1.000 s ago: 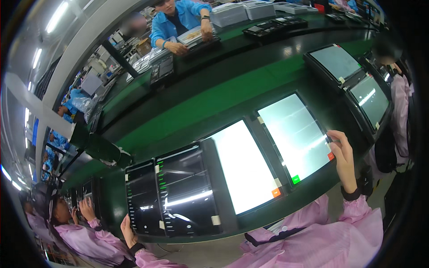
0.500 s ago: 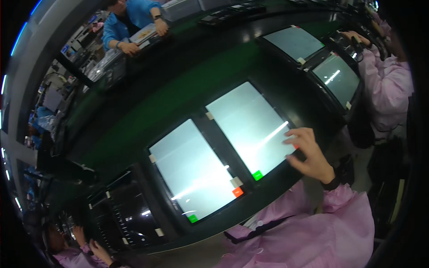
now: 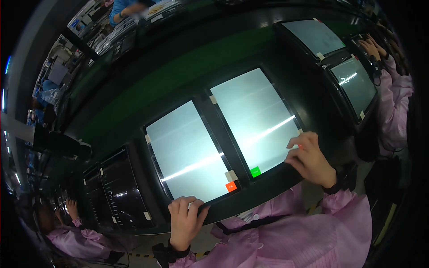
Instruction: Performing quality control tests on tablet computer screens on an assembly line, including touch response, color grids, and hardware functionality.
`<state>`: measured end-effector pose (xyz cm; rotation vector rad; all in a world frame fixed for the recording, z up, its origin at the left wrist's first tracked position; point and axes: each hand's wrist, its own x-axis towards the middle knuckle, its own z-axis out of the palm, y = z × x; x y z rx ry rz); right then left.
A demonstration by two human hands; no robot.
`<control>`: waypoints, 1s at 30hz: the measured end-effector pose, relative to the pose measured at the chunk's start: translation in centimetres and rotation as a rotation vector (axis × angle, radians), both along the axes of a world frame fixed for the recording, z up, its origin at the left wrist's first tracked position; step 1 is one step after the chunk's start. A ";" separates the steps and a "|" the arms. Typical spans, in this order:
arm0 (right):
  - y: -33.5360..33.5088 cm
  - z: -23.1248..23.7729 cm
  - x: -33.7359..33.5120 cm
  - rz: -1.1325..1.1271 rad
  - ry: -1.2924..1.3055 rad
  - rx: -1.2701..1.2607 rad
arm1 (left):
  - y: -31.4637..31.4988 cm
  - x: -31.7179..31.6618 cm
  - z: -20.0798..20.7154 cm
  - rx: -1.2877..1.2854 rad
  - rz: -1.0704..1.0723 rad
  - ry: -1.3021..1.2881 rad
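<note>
Two lit tablet-like screens lie side by side on the dark table before me. At the left screen's (image 3: 183, 143) near left corner is my left hand (image 3: 184, 221), its fingers bent and thumb apart, holding nothing; it covers that corner. An orange-red square (image 3: 230, 186) shows at the same screen's near right corner. Over the right screen's (image 3: 250, 114) near right corner hovers or rests my right hand (image 3: 312, 161), fingers curled but apart. I cannot tell if its fingertips touch the glass. A green square (image 3: 255, 172) glows at that screen's near left corner.
Dark screen panels (image 3: 123, 190) lie to the left, near another person's hand (image 3: 71, 208). Two more lit screens (image 3: 313, 38) stand at the far right, by a co-worker's hands (image 3: 370, 47). Across the table, a person in blue (image 3: 119, 10) works beside a tray.
My left hand has come into view at the left screen's near left corner, hiding the green square there. My right hand stays by the right screen's corner. The whole view has shifted slightly.
</note>
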<state>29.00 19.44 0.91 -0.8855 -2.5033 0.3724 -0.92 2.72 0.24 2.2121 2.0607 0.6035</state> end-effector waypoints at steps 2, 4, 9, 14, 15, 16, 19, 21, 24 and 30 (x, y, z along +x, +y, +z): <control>1.2 1.2 -0.7 -0.134 0.132 0.018 | 0.3 0.1 0.2 0.020 -0.003 -0.004; 2.4 1.6 -1.1 -0.251 0.254 0.056 | 0.4 0.4 0.7 -0.024 0.013 -0.051; 3.9 0.3 0.2 -0.590 0.564 0.010 | 0.2 1.0 0.8 -0.034 0.038 -0.091; 3.9 0.5 0.5 -0.548 0.626 -0.076 | 1.6 0.6 2.9 -0.082 -0.003 -0.152; 3.7 0.5 0.3 -0.490 0.554 -0.077 | 2.0 0.2 3.4 -0.052 -0.009 -0.087; 3.5 0.2 0.3 -0.447 0.505 -0.088 | 2.6 0.1 3.9 -0.022 -0.015 -0.021; 2.3 0.2 -0.2 -0.369 0.449 -0.148 | 5.7 0.9 6.1 0.108 -0.082 0.077; 1.2 -0.3 -0.5 -0.293 0.390 -0.186 | 8.0 1.4 6.4 0.130 -0.218 0.145; 0.1 -0.5 -0.8 -0.254 0.367 -0.232 | 10.8 2.7 5.8 0.201 -0.381 0.224; -1.1 -0.7 -1.5 -0.007 0.265 -0.262 | 6.7 0.9 7.0 0.182 -0.262 0.327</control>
